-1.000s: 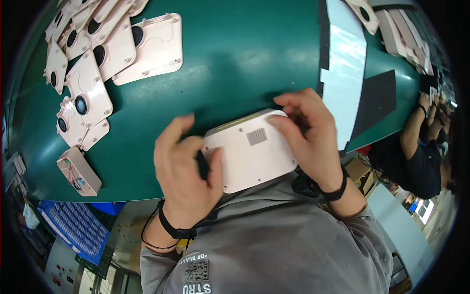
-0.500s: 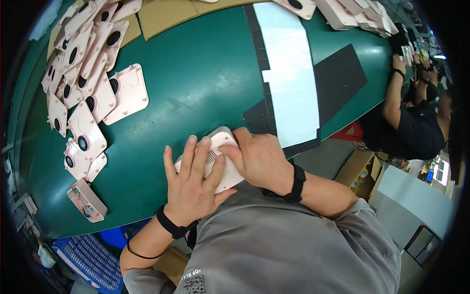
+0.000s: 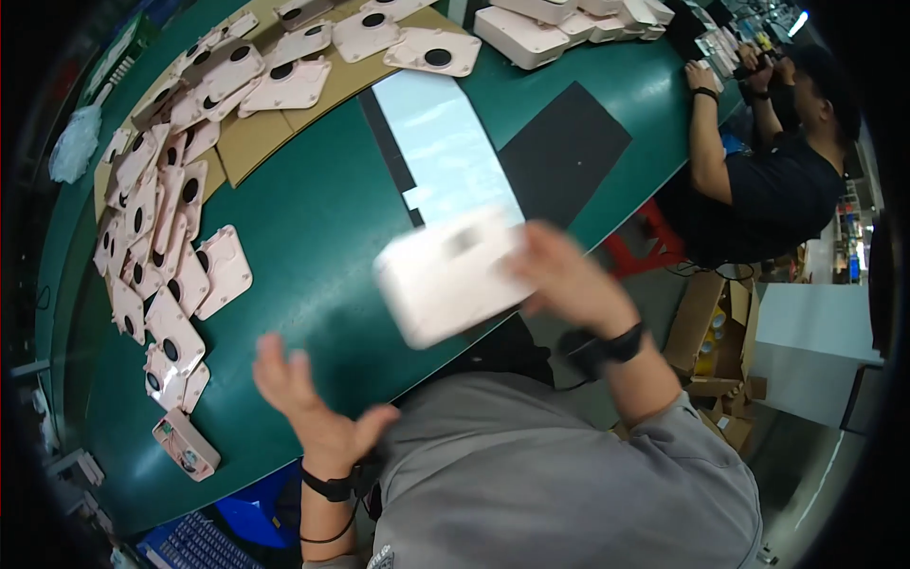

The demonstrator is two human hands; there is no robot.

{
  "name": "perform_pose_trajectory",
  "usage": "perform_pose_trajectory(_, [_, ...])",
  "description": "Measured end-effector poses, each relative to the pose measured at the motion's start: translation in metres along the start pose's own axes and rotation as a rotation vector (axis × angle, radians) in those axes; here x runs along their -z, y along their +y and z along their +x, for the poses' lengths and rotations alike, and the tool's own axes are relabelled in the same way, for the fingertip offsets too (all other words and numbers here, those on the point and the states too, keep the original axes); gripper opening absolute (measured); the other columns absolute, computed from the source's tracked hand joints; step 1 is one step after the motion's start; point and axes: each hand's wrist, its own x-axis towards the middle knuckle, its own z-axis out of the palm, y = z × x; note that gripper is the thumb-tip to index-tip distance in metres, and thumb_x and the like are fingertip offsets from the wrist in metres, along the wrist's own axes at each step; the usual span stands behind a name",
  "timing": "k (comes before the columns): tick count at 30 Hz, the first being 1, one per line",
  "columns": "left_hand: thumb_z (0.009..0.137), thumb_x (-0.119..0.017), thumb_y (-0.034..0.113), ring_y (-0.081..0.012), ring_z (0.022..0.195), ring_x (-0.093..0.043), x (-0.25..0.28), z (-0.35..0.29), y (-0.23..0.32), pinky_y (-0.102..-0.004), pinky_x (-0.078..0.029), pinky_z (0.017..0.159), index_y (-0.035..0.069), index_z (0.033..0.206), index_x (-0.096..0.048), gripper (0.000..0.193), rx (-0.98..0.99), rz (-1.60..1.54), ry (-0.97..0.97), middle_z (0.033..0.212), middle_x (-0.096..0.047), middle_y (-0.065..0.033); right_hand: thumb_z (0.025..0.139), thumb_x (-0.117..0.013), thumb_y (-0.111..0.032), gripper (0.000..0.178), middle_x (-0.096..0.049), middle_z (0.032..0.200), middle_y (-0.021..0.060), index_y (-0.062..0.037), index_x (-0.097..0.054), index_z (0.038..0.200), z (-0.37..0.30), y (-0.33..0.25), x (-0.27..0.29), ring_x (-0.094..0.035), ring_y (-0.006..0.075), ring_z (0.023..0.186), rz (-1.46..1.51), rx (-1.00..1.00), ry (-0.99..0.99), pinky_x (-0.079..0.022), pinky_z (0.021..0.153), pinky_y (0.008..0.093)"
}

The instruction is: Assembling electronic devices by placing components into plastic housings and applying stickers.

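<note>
My right hand (image 3: 569, 275) grips one end of a pale pink plastic speaker case (image 3: 441, 284), lifted above the green table and smeared by motion. Its broad face shows a blurred greyish patch near the upper edge. Off to the left, my left hand (image 3: 308, 403) holds nothing, with its fingers apart over the table's near edge. Close to it on the table lies an open pink case half (image 3: 186, 444) with wires inside. Beyond that, pink panels (image 3: 175, 337) with round black speakers lie in an overlapping heap.
Brown cardboard (image 3: 256, 152) lies under part of the heap. A light blue sheet (image 3: 450, 142) and black sheets (image 3: 569, 137) lie mid-table. Closed pink cases (image 3: 521, 38) are piled at the far edge. A co-worker in black (image 3: 773, 194) sits at right, near a red stool (image 3: 654, 242).
The case has been lifted off the table edge in my right hand. My left hand has let go of it and moved left and down. The view has shifted too.
</note>
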Motion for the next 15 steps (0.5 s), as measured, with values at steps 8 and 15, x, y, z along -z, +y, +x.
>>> perform_pose_trajectory(8, [0.085,-0.083,0.063,-0.0452,0.152,-0.038,0.117,-0.101,-0.138,-0.0551,-0.031,0.125,-0.004,0.161,-0.033,0.113,0.501,1.101,0.243,0.162,-0.040,-0.0287,0.105,-0.068,-0.048,0.042,-0.066,0.072,0.0054,-0.0063,-0.066,0.098,0.039,0.096,0.300,-0.065,0.0140,0.056,0.461,-0.074,0.805,-0.050,0.048,0.0237])
perform_pose_trajectory(15, [0.078,-0.084,0.072,-0.0511,0.144,-0.045,0.171,-0.207,-0.227,-0.0577,-0.037,0.120,-0.011,0.161,-0.025,0.132,0.947,0.878,0.188,0.161,-0.038,-0.0345,0.104,-0.073,-0.033,0.038,-0.072,0.112,0.0081,0.0000,-0.069,0.123,0.088,0.009,0.179,-0.071,0.0162,0.089,0.057,0.114,0.749,-0.058,0.075,0.0303])
